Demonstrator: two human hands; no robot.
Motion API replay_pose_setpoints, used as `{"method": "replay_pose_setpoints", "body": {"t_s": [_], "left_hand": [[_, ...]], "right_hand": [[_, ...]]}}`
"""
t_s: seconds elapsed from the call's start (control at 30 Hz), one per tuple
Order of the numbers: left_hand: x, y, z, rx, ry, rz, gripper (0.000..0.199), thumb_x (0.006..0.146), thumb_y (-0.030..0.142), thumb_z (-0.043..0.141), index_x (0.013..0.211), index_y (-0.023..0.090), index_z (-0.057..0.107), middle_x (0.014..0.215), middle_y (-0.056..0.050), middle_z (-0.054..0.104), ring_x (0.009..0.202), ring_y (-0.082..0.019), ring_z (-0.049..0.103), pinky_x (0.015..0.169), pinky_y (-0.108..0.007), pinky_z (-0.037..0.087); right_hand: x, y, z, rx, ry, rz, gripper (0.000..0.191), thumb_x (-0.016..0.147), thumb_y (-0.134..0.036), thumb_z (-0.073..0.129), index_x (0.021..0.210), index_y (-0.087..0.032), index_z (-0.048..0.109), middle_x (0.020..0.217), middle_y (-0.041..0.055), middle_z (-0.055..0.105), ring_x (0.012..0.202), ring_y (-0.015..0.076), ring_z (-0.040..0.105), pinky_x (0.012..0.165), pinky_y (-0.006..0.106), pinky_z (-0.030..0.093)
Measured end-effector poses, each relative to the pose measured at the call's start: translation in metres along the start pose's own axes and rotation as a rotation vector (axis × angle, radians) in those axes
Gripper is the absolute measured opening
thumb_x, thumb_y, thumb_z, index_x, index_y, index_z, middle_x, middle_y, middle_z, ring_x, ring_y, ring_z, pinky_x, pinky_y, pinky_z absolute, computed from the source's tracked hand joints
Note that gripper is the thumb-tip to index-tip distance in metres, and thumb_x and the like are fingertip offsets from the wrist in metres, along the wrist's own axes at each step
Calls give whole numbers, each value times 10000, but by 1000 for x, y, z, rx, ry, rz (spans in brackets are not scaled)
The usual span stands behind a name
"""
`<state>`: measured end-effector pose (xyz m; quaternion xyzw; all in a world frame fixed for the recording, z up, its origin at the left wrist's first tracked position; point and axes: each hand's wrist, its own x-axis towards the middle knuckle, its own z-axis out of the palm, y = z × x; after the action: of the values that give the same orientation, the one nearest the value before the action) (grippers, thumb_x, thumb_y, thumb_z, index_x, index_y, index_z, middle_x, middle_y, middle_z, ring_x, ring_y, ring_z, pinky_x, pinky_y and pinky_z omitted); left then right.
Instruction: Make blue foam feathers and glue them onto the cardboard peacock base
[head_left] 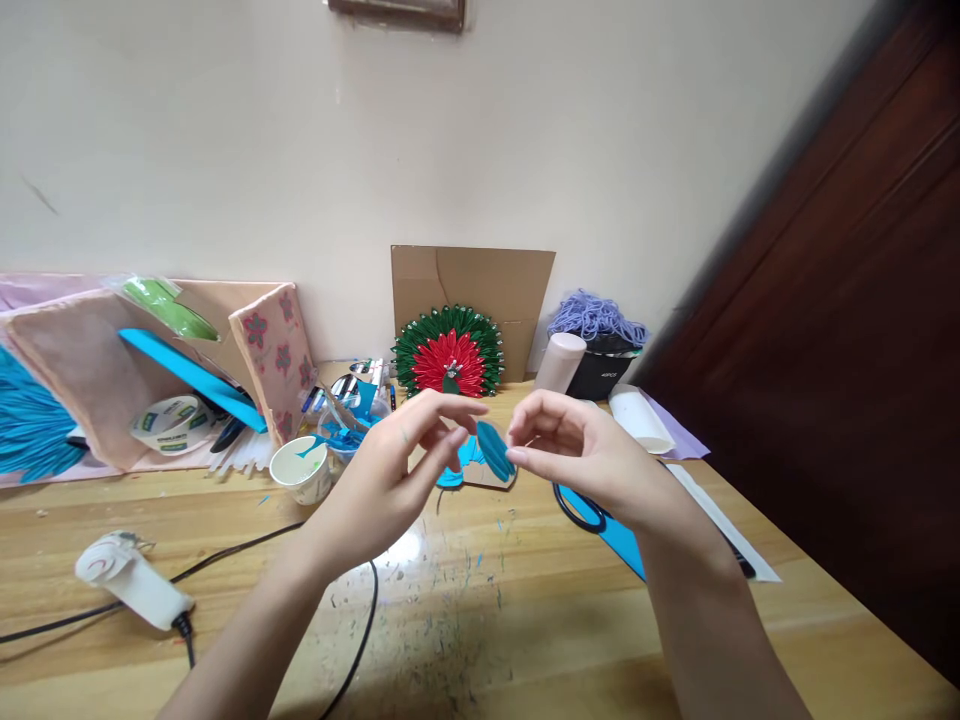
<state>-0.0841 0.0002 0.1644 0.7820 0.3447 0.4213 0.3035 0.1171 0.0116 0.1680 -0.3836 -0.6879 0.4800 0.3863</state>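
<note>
Below a pale wall, the wooden desk has most room at lower centre, among scraps. Mid-frame, the right hand pinches a blue petal by its edge; so slight a hold could slip. The left hand, fingers parted, curves beside it. Black-handled scissors could snag the right wrist.

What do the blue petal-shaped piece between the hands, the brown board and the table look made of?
Blue petal-shaped piece: probably ribbon or fabric, faintly satiny; thin, with lines along it.
Brown board: likely cardboard; dull, matte face.
Table: wood or wood-look laminate, fairly glossy; grain and a bright reflection show.
</note>
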Motion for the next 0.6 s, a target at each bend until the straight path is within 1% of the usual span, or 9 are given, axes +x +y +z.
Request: {"method": "replay_pose_setpoints", "body": {"t_s": [0.07, 0.13, 0.2, 0.33, 0.4, 0.53, 0.6], "left_hand": [[1, 0, 3, -49, 22, -119, 225, 922, 296, 354, 1036, 196, 520, 874, -29, 571, 691, -106, 526, 641, -239, 436], [1, 0, 6, -55, -9, -177, 233, 915, 336, 361, 937, 184, 536, 783, -10, 556, 667, -110, 516, 613, -238, 421], [2, 1, 9, -40, -24, -192, 221, 890, 359, 417, 865, 178, 542, 729, -1, 541, 661, -117, 511, 595, -237, 407], [1, 2, 14, -30, 86, -166, 192, 839, 363, 514, 802, 176, 535, 718, 1, 544, 638, -109, 490, 563, -226, 383], [1, 1, 14, -32, 104, -152, 182, 834, 347, 522, 786, 172, 541, 696, 4, 543, 620, -104, 488, 559, -224, 382], [2, 0, 10, -57, 37, -184, 185, 837, 327, 511, 775, 159, 556, 680, 0, 560, 632, -108, 516, 570, -225, 398], [1, -1, 6, -74, 6, -199, 188, 833, 323, 515, 762, 155, 560, 693, -7, 570, 647, -111, 524, 576, -226, 405]], "right_hand": [[1, 1, 0, 2, 67, -27, 192, 735, -302, 669, 805, -190, 530, 807, 10, 583, 749, 130, 595, 678, 252, 500], [2, 1, 1, 21, 96, -45, 201, 721, -301, 681, 797, -189, 532, 811, 8, 579, 754, 128, 591, 697, 255, 499], [3, 3, 3, 37, 88, -41, 212, 708, -297, 693, 795, -190, 532, 798, 3, 578, 743, 127, 590, 693, 255, 500], [5, 6, 6, 37, 43, -13, 223, 696, -290, 702, 797, -192, 530, 769, -5, 579, 728, 128, 591, 670, 250, 501], [5, 6, 6, 30, 15, -8, 215, 703, -285, 698, 805, -191, 533, 770, -5, 587, 725, 126, 595, 660, 247, 504], [4, 5, 7, -7, -68, -2, 183, 737, -267, 670, 862, -195, 557, 818, 3, 621, 762, 124, 613, 685, 245, 505], [3, 4, 7, -34, -80, 1, 179, 747, -273, 660, 879, -196, 566, 838, 8, 632, 779, 128, 619, 693, 250, 506]]}}
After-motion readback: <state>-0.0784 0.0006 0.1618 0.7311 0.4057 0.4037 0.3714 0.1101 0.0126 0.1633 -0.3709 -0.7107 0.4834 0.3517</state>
